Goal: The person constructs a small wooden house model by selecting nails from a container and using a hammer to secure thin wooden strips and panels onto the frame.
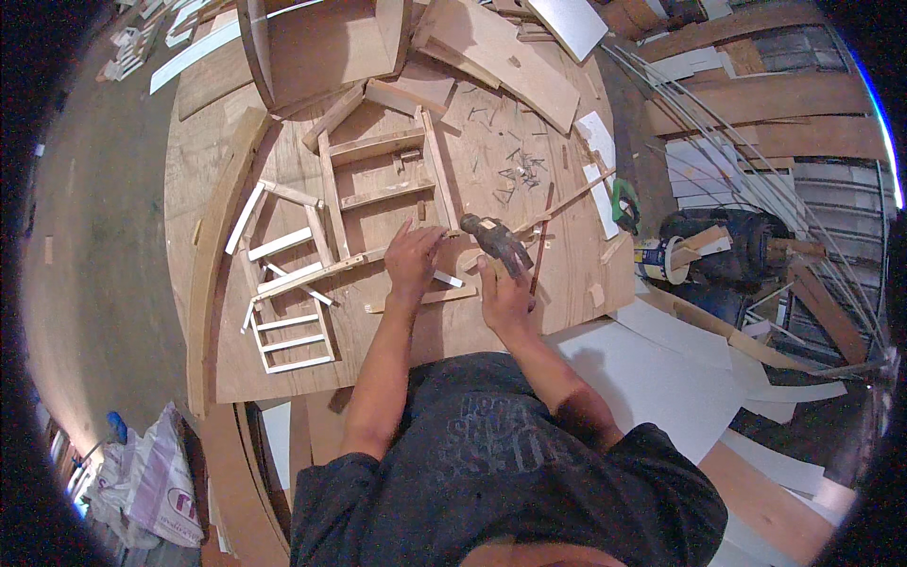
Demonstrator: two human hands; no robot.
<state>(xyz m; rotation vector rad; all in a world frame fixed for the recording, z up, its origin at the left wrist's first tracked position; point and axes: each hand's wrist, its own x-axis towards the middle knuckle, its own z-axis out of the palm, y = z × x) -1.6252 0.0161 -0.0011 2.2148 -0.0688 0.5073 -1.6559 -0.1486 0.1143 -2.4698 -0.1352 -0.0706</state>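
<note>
A ladder-like wooden frame (386, 196) of pale strips lies on the plywood worktable. At its near right corner my left hand (413, 262) rests over the bottom rail, fingers bent together at the rail's end. Whatever they pinch is too small to make out. My right hand (508, 300) is wrapped around the handle of a claw hammer (491, 238). The hammer's dark head is just right of that corner and of my left fingers. Below my hands lies a loose wooden strip (439, 298). Scattered nails (521, 175) lie beyond the hammer.
Small white-edged frames (293, 342) lie at the left, beside a long curved timber (219, 246). An open wooden box (326, 47) stands at the back. Plywood pieces (515, 61) lie behind the nails. A green-handled saw (624, 206) and a bucket (666, 260) are right.
</note>
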